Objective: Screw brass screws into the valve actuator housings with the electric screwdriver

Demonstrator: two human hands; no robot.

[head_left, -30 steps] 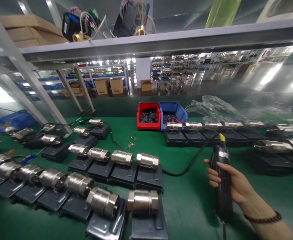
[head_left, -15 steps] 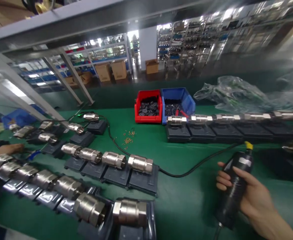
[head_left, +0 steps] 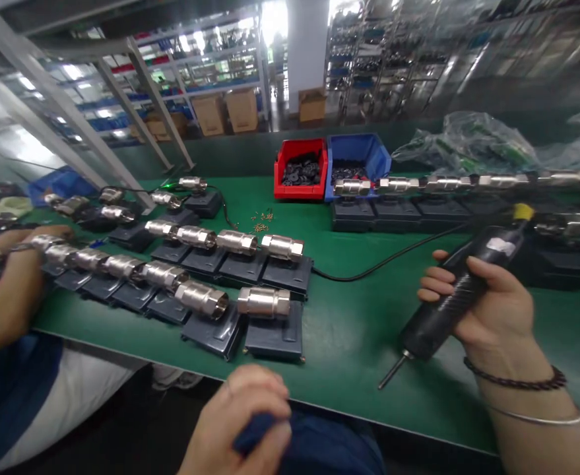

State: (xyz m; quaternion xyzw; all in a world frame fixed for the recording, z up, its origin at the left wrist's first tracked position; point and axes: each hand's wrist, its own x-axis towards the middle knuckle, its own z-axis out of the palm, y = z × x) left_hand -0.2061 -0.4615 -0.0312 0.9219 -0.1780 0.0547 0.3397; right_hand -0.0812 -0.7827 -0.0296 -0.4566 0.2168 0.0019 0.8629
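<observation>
My right hand point(head_left: 492, 310) is shut on a black electric screwdriver point(head_left: 433, 323), tilted with its bit pointing down-left just above the green mat point(head_left: 359, 330). A black cable point(head_left: 393, 257) runs from its yellow-capped top across the mat. My left hand point(head_left: 245, 422) is low, in front of the table edge, with its fingers closed on a fold of blue fabric point(head_left: 255, 429). Nearest to it on the mat is a silver valve point(head_left: 263, 302) on a dark actuator box point(head_left: 274, 333).
Rows of silver valves on dark boxes fill the left point(head_left: 195, 236) and back right point(head_left: 443, 183). A red bin point(head_left: 302, 168) and a blue bin point(head_left: 356, 161) stand at the back beside plastic bags point(head_left: 468, 142). A co-worker's arm point(head_left: 7, 297) rests at the left among valves.
The view has tipped down and back from the table. My right hand has raised and tilted the screwdriver. My left hand and the co-worker's arm have come into view.
</observation>
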